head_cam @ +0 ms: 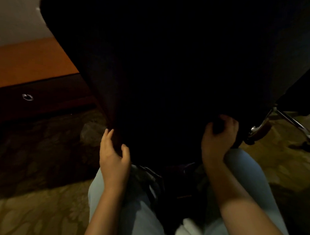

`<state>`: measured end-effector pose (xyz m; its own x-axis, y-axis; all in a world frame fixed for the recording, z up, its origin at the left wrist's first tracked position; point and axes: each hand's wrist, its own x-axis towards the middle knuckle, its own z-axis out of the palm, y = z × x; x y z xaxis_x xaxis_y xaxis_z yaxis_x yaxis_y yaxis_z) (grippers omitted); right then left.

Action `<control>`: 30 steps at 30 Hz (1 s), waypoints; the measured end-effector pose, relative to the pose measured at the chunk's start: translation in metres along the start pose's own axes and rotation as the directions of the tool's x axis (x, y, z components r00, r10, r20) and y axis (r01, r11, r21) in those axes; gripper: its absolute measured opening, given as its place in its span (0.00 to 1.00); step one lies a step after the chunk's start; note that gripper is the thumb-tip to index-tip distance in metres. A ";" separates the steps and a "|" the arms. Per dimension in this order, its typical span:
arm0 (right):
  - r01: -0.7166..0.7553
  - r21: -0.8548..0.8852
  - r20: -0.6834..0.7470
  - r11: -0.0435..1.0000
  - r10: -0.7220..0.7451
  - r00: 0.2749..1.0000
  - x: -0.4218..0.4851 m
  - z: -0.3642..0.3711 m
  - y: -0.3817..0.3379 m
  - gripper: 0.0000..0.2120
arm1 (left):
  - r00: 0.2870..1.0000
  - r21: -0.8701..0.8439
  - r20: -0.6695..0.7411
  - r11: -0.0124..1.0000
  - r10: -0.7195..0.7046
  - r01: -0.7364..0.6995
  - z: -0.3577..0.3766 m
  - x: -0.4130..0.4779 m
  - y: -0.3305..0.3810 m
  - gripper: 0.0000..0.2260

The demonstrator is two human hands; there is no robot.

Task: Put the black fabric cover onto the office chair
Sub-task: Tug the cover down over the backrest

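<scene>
Your left hand (pixel 115 152) pinches a fold of the black cover (pixel 166 63) between thumb and curled fingers, at the cover's lower left edge. Your right hand (pixel 218 136) has its fingers curled round the bunched lower edge on the other side, thumb pressed into the cloth. Above both hands the cover hangs dark and wide, draped over the back of the chair (pixel 260 128). The chair's armrest and a chrome leg show just right of your right hand, over the patterned carpet (pixel 39 211). Up and left of your left hand, well apart, is a desk (pixel 24 66) with a ring pull (pixel 27 97) on its drawer. Below your hands are your legs in pale trousers (pixel 137 215).
</scene>
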<state>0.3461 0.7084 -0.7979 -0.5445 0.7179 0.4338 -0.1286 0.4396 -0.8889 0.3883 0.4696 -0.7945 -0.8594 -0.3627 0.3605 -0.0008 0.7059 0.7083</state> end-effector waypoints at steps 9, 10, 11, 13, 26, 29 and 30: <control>0.438 0.062 0.429 0.897 -0.420 0.800 -0.047 0.033 -0.002 0.10 | 0.989 -0.087 0.106 0.990 -0.100 0.109 -0.009 0.008 -0.012 0.29; 0.422 0.047 0.412 0.905 -0.403 0.817 -0.042 0.029 0.001 0.10 | 0.987 -0.097 0.124 0.988 -0.105 0.118 -0.010 0.009 -0.014 0.29; 0.400 0.027 0.387 0.916 -0.379 0.840 -0.036 0.024 0.003 0.09 | 0.983 -0.114 0.142 0.985 -0.112 0.129 -0.011 0.010 -0.015 0.29; 0.337 -0.028 0.326 0.941 -0.310 0.893 -0.021 0.011 0.006 0.08 | 0.974 -0.150 0.180 0.975 -0.135 0.163 -0.011 0.013 -0.017 0.29; -0.005 0.135 -0.032 0.991 0.009 0.999 -0.006 0.010 -0.004 0.14 | 0.955 -0.271 0.191 0.923 -0.227 0.273 -0.003 0.018 0.005 0.26; 0.103 0.098 0.081 0.990 -0.111 0.990 -0.032 0.025 -0.016 0.12 | 0.942 -0.331 0.210 0.888 -0.260 0.319 -0.005 0.019 0.010 0.25; 0.167 0.092 0.131 0.982 -0.179 0.975 -0.039 0.030 -0.018 0.11 | 0.941 -0.333 0.214 0.885 -0.263 0.324 -0.006 0.019 0.010 0.24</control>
<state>0.3449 0.6563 -0.8034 -0.6169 0.5505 0.5624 -0.2934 0.5021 -0.8135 0.3748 0.4663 -0.7769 -0.9176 -0.3968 0.0226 -0.1085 0.3048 0.9462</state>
